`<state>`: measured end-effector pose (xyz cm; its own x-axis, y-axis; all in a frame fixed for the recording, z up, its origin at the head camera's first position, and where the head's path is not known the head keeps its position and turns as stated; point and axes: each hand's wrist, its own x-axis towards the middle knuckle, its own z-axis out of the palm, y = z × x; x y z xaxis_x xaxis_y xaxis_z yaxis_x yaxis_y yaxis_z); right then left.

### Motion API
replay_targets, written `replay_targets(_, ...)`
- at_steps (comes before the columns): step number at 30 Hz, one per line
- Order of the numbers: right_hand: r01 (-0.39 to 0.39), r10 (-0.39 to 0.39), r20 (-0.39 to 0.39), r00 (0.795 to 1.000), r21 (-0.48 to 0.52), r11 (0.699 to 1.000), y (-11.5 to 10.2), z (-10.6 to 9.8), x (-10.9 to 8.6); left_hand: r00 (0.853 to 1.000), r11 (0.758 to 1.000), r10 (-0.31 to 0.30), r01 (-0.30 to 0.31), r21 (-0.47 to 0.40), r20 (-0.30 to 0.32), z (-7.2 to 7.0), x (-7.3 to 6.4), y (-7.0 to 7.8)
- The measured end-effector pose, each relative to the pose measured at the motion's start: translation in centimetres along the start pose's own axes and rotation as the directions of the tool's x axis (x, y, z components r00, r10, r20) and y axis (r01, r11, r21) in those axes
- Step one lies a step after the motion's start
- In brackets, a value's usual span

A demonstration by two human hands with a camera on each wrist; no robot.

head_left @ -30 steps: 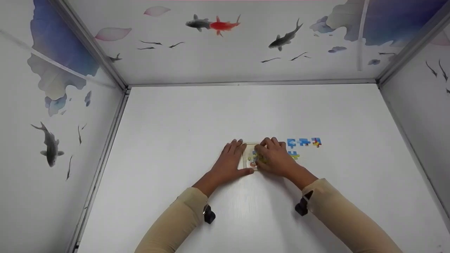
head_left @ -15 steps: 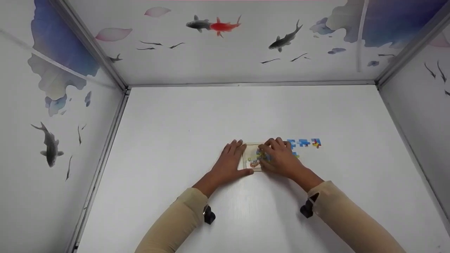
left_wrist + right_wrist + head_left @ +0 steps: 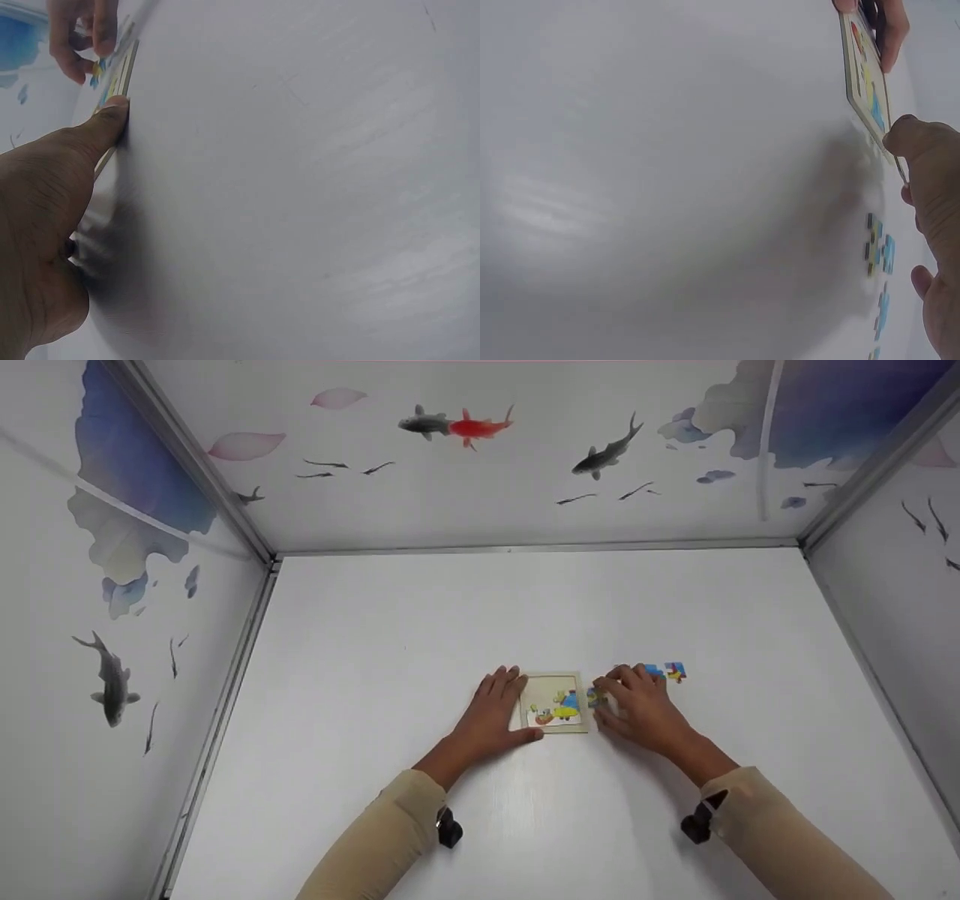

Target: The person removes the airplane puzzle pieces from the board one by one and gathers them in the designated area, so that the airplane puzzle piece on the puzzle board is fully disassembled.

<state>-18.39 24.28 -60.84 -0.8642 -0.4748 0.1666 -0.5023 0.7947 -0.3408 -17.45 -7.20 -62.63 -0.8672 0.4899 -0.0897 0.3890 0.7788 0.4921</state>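
A small wooden puzzle tray (image 3: 553,674) lies flat in the head view, with several pieces fitted along its lower right, including a yellow-and-blue puzzle piece (image 3: 568,705). My left hand (image 3: 491,709) rests against the tray's left side, fingers straight and thumb along the front edge. Just right of the tray, my right hand (image 3: 649,712) pinches a small multicoloured puzzle piece (image 3: 97,72) between thumb and fingers. In the right wrist view, the right thumb overlaps the tray's near corner and mostly hides the held piece.
Loose puzzle pieces lie right of the tray, partly behind my right hand; a red, yellow and blue piece (image 3: 676,672) is farthest right. A yellow-and-blue loose piece (image 3: 874,244) shows below the hand in the right wrist view. Fish-patterned panels (image 3: 510,510) enclose the white table (image 3: 375,622).
My right hand has moved right, off the tray, with a puzzle piece at its fingertips, uncovering the tray's right side and fitted pieces. My left hand stays put; the head view has tilted slightly.
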Motion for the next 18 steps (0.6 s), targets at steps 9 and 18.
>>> replay_targets(9,-0.06,0.06,-0.036,0.998,-0.013,0.998,2.4,-1.2,-2.6,0.999,1.0,0.02,-0.02,0.009,-0.029,0.3,-0.2,-0.1)
replay_targets(18,-0.086,0.085,-0.066,0.994,-0.014,0.996,4.2,-1.8,-4.0,0.999,1.0,0.023,-0.022,0.014,-0.033,0.0,0.1,0.0)
